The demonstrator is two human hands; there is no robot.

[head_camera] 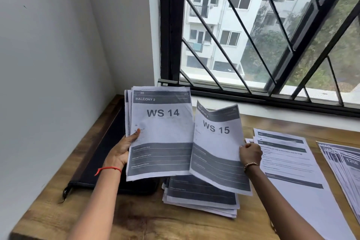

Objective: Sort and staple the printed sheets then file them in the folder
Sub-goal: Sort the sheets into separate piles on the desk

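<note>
My left hand (121, 150) grips the left edge of a small stack of printed sheets (159, 132), held upright above the table with the page "WS 14, BALCONY 2" on top. My right hand (250, 154) pinches the right edge of a single sheet marked "WS 15" (216, 148), which bends and hangs beside the stack, overlapping its right edge. Under both lies a pile of printed sheets (200, 198) on the wooden table (136, 220). A black zipped folder (93, 163) lies flat at the left, partly hidden by my left arm and the held sheets.
Two more groups of printed sheets lie on the right: a pile with text pages (286, 160) and a fanned pile (344, 167) at the right edge. A white wall (48, 84) borders the table on the left, a barred window (253, 35) behind.
</note>
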